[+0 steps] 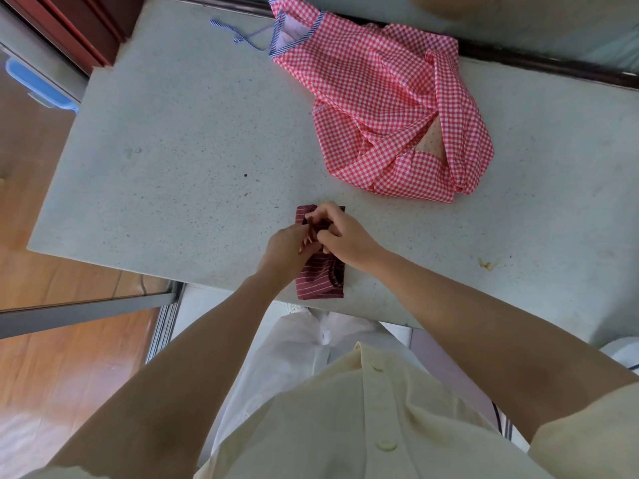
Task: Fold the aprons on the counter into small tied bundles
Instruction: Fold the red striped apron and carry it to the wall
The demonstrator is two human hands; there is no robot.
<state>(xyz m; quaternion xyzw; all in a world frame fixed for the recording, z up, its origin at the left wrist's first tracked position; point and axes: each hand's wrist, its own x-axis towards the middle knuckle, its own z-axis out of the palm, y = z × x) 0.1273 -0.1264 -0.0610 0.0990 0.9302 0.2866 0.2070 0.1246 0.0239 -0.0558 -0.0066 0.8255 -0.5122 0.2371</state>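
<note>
A blue plastic container (38, 81) sits far left, beside wooden floor (69, 357).

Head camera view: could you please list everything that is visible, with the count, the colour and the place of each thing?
counter: one, pale grey, speckled, fills the middle of the view.
striped apron: one, dark red with thin white lines, folded small at the counter's near edge.
checked apron: one, red and white, lying loose at the counter's far right.
tie string: one, blue and white, left of the checked apron's top.
plastic item: one, blue, left of the counter; kind unclear.
floor: wooden, orange-brown, lower left.
shirt: one, cream, bottom of the view.
left hand: one, pinching the striped apron.
right hand: one, gripping the same apron.
</note>
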